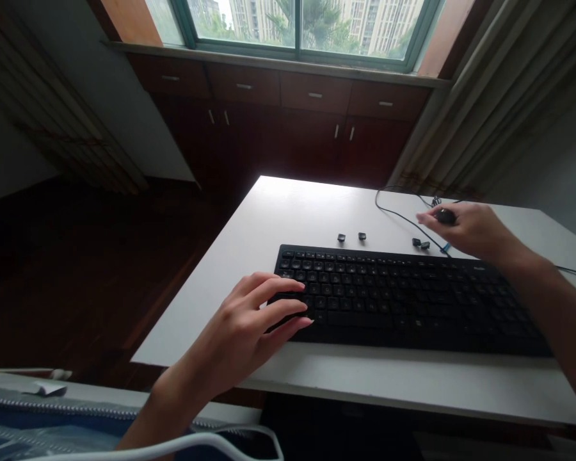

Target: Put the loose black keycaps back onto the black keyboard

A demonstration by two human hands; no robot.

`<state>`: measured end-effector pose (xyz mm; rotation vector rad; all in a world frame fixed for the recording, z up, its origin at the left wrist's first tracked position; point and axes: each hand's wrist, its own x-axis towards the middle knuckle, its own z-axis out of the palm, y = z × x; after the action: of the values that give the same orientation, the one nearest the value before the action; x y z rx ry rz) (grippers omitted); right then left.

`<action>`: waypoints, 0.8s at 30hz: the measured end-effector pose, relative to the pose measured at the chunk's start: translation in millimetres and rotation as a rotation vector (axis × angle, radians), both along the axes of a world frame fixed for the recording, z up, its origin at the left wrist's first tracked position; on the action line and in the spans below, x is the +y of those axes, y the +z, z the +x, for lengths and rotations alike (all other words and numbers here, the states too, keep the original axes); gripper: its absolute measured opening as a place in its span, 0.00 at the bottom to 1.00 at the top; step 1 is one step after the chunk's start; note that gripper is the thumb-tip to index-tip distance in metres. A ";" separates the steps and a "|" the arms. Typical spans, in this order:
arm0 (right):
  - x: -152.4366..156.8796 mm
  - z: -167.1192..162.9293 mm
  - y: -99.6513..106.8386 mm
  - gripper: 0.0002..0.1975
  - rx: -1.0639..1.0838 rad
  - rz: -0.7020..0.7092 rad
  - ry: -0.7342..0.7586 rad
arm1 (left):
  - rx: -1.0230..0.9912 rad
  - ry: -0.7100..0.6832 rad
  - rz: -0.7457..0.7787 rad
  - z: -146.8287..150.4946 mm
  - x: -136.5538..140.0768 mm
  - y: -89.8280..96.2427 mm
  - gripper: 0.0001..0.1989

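Observation:
A black keyboard (365, 318) lies along the front of the white table. My left hand (249, 314) rests over its left end, fingers spread and fingertips on or just above the keys, holding nothing. Beyond the keyboard's right half, my right hand (475, 230) is raised with its fingers closed around a small dark rounded object (445, 216), whose kind I cannot make out. Several loose black keycaps lie behind the keyboard, among them a left keycap (341, 237), one beside it (361, 236) and another nearer my right hand (416, 242).
A thin black cable (393, 212) loops over the back of the white table (288, 211). A small blue bit (445, 248) shows by the keyboard's back edge. A blue zipped fabric item (52, 422) sits at lower left. Dark red cabinets (288, 128) stand under the window.

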<state>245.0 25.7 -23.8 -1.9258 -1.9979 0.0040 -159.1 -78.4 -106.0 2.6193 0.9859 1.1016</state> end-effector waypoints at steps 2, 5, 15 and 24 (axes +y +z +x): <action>5.5 14.1 -2.9 0.23 -0.072 -0.164 0.058 | 0.026 0.018 0.014 -5.6 4.4 1.0 0.11; 9.2 27.2 -7.0 0.25 -0.091 -0.300 0.122 | 0.005 0.051 -0.034 -14.6 8.1 0.0 0.12; -0.2 4.9 -14.8 0.19 -0.057 -0.166 0.239 | -0.143 0.164 -0.109 -14.4 7.1 -3.9 0.11; -91.0 -152.7 -28.6 0.13 0.027 -0.049 0.800 | -0.199 0.329 -0.287 -13.6 4.6 -8.6 0.10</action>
<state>92.3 -65.3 -52.3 -1.0201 -2.6137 0.2804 -172.7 -73.8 -114.7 2.1282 1.4405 1.1557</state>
